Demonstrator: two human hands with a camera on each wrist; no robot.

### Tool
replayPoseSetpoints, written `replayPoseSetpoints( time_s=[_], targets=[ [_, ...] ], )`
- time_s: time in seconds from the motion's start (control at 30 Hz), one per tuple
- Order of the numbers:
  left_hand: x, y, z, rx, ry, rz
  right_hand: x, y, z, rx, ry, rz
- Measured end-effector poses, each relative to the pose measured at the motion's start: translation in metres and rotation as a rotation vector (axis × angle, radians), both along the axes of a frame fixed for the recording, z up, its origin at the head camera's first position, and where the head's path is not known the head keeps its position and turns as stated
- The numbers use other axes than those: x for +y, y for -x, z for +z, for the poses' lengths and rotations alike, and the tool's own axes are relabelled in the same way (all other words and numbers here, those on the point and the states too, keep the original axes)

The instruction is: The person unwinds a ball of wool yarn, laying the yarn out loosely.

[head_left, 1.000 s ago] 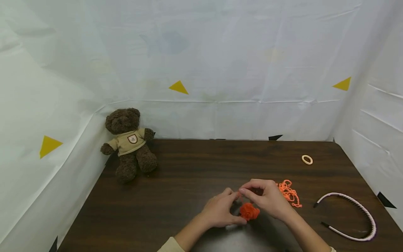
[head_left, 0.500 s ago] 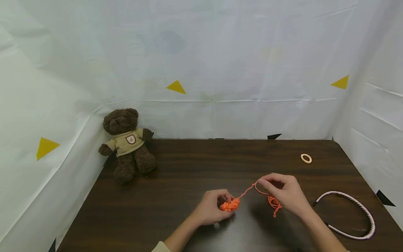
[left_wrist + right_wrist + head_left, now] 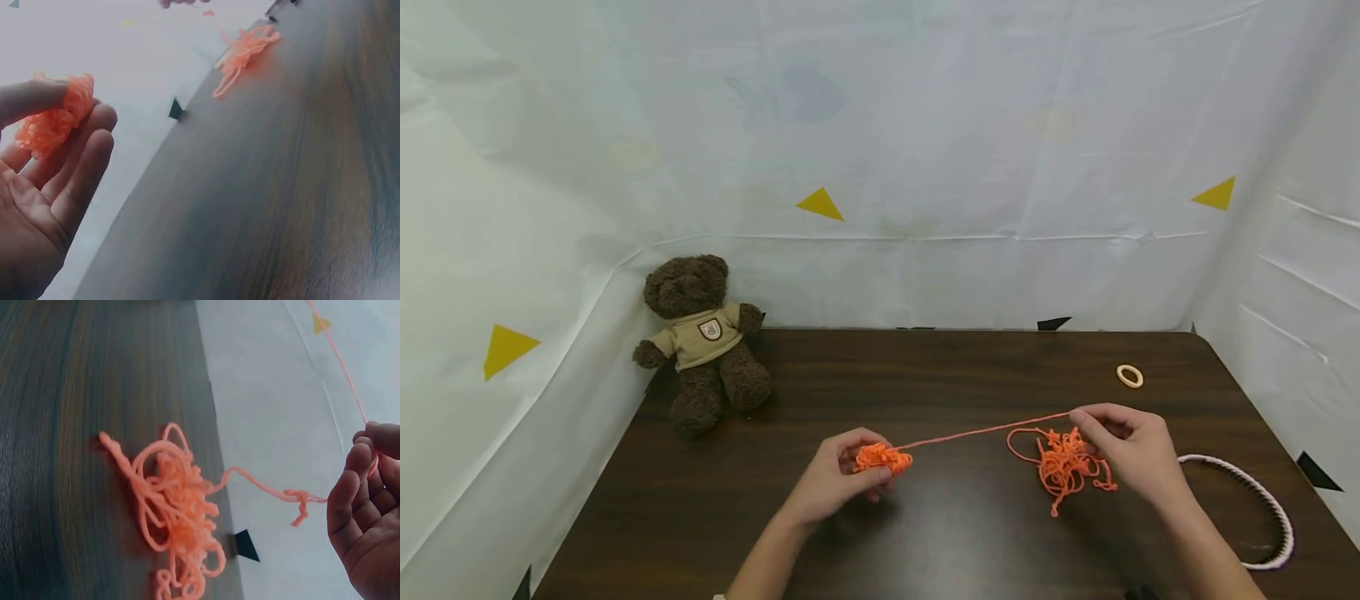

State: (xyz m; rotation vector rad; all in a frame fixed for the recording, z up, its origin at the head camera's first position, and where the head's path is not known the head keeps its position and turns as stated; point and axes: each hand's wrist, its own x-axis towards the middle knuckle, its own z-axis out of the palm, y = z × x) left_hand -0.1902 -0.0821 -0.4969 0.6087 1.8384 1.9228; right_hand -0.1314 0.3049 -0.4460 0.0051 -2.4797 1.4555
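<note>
My left hand (image 3: pixel 831 479) holds a bunched ball of orange yarn (image 3: pixel 880 459) between thumb and fingers, above the table. In the left wrist view the thumb lies over the yarn ball (image 3: pixel 56 122), with fingers behind it. A single strand (image 3: pixel 981 431) runs taut from the ball to my right hand (image 3: pixel 1131 446), which pinches it between thumb and fingertips. A loose tangle of orange yarn (image 3: pixel 1063 467) lies on the table beside the right hand. The right wrist view shows a knotted length of yarn (image 3: pixel 262 487) running from the tangle to the right hand (image 3: pixel 369 512).
A brown teddy bear (image 3: pixel 703 342) in a beige shirt sits at the back left of the dark wooden table (image 3: pixel 850 375). A small pale ring (image 3: pixel 1130 377) lies at the back right. A white headband (image 3: pixel 1273 508) rests near the right edge, partly hidden by the right forearm.
The hands have moved apart, left hand leftward with the yarn ball and right hand rightward. The strand between them has lengthened and straightened. More of the tangle shows now.
</note>
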Motion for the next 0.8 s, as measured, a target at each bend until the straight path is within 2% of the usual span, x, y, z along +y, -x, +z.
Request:
replayPoseSetpoints(
  time_s=[0.2, 0.43, 0.5, 0.73, 0.8],
  targets=[
    [-0.017, 0.001, 0.002, -0.010, -0.024, 0.067, 0.010, -0.001, 0.000, -0.009, -0.021, -0.072],
    [-0.033, 0.001, 0.007, -0.041, -0.065, 0.224, 0.025, -0.002, 0.001, -0.025, 0.001, -0.181],
    [-0.037, 0.002, 0.008, -0.046, -0.058, 0.248, 0.030, -0.002, 0.002, -0.041, 0.029, -0.220],
    [-0.051, 0.003, 0.007, -0.052, 0.022, 0.248, 0.047, 0.000, 0.002, -0.059, 0.093, -0.365],
    [-0.054, 0.003, 0.006, -0.054, 0.015, 0.240, 0.051, 0.001, 0.002, -0.059, 0.117, -0.401]
  ],
)
